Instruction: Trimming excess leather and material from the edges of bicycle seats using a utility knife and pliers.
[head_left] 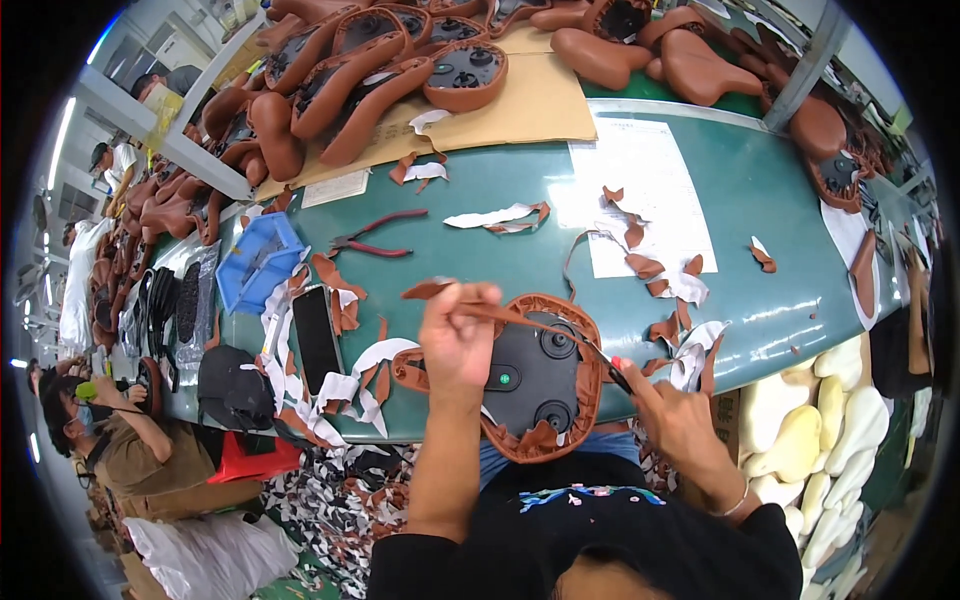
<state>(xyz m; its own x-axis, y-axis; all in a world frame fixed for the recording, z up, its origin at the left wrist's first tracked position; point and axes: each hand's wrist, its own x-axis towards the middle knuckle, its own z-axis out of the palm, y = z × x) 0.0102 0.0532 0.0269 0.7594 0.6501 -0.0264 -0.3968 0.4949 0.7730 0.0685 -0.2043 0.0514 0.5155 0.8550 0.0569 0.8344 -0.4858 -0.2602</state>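
A brown bicycle saddle (pixel 533 387) lies upside down at the table's near edge, its black base facing up and the brown cover gathered round the rim. My left hand (pixel 460 340) is closed on a brown strip of cover material (pixel 515 318), which is stretched across the saddle toward its right rim. My right hand (pixel 672 410) grips a slim, dark-handled knife-like tool (pixel 622 378); its narrow tip meets the strip at that rim. The exact kind of tool is hard to make out.
Red-handled pliers (pixel 378 240), a blue bin (pixel 262 262), a phone (pixel 317 340) and a black cap (pixel 235 388) lie to the left. Offcuts (pixel 690 350) and paper sheets (pixel 650 190) are to the right. Saddles (pixel 375 110) pile up at the back. A co-worker (pixel 150 440) is at left.
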